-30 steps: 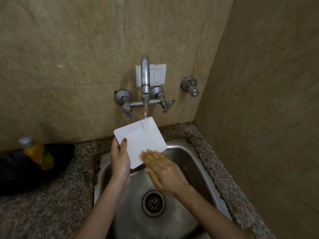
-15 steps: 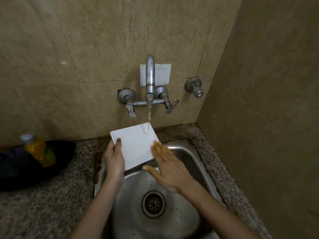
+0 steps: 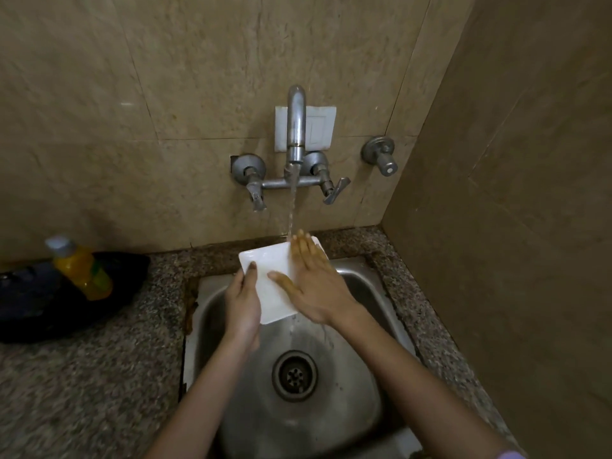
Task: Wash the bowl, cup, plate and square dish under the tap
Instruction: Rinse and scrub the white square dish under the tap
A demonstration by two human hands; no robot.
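Note:
A white square dish (image 3: 270, 271) is held over the steel sink (image 3: 371, 409), tilted, under the running tap (image 3: 295, 127). My left hand (image 3: 243, 306) grips its left edge, thumb on the face of the dish. My right hand (image 3: 314, 283) lies flat on the dish with fingers spread, its fingertips under the stream of water. Water runs off the dish's lower edge into the sink. The bowl, cup and plate are not in view.
A yellow bottle (image 3: 81, 268) leans in a dark basin (image 3: 39, 303) on the granite counter (image 3: 82, 376) at the left. Tiled walls close in behind and on the right. The drain (image 3: 294, 375) sits mid-sink. A separate valve (image 3: 381, 155) is on the wall.
My right hand has slid from the dish's lower right edge up across its face to the far edge under the stream. The dish has tilted flatter; my left hand keeps its grip.

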